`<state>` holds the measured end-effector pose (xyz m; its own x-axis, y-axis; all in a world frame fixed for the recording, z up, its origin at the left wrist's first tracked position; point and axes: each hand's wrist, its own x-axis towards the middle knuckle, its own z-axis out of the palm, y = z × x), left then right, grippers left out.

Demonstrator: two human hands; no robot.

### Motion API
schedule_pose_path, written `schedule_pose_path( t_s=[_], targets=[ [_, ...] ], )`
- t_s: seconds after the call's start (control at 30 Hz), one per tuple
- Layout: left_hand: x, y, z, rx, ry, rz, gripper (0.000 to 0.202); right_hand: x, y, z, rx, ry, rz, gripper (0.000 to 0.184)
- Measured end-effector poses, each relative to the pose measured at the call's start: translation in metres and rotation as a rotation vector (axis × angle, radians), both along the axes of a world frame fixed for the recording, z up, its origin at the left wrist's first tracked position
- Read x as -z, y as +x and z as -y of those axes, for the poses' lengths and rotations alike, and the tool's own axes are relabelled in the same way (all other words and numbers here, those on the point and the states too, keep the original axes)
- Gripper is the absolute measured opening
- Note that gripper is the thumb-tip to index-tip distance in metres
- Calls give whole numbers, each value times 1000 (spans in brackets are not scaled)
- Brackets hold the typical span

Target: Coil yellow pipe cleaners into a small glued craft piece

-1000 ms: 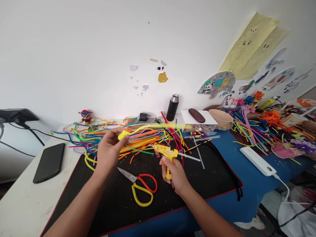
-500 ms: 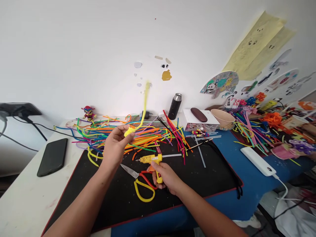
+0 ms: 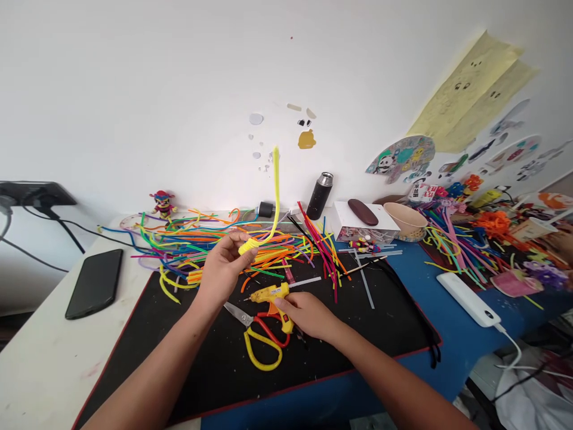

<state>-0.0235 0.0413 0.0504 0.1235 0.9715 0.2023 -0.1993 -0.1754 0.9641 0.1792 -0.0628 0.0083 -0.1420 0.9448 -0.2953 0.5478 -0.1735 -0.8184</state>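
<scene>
My left hand (image 3: 226, 263) pinches a small coiled bundle of yellow pipe cleaner (image 3: 248, 246) between thumb and fingers. Its long free end rises in a curve in front of the wall. Lower and to the right, my right hand (image 3: 308, 313) is at the handle of a yellow hot glue gun (image 3: 271, 292), thumb laid over its body. The other fingers are mostly hidden. The gun's nozzle points left, and a clear glue stick (image 3: 305, 282) sticks out of its back. Under the gun are scissors (image 3: 263, 352) with yellow and red handles, blades toward the left.
Loose colourful pipe cleaners (image 3: 179, 239) spread along the back of the black mat (image 3: 215, 382). A phone (image 3: 95, 283) lies at left. A black flask (image 3: 320, 196), a white box (image 3: 340, 221), a bowl (image 3: 405, 222) and a white power bank (image 3: 468, 298) stand or lie toward the right.
My left hand has moved slightly right with the yellow pipe cleaner, whose free end has stopped swinging. The glue gun sits slightly lower, and fewer of my right fingers show around its handle.
</scene>
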Motion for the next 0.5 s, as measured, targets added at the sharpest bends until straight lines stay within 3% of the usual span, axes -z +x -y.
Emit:
schedule_pose_path(
  t_s=[0.07, 0.2, 0.33, 0.5],
  targets=[
    [1, 1, -1, -17, 24, -35, 35, -8, 7, 2, -42, 23, 106, 52],
    [9, 0, -3, -45, 95, -167, 30, -30, 14, 7, -34, 245, 285, 35],
    [21, -1, -4, -50, 213, -451, 21, -56, 8, 10, -40, 366, 216, 32],
    [29, 2, -2, -19, 402, -686, 16, -81, -5, 4, -91, 626, 181, 33]
  ],
)
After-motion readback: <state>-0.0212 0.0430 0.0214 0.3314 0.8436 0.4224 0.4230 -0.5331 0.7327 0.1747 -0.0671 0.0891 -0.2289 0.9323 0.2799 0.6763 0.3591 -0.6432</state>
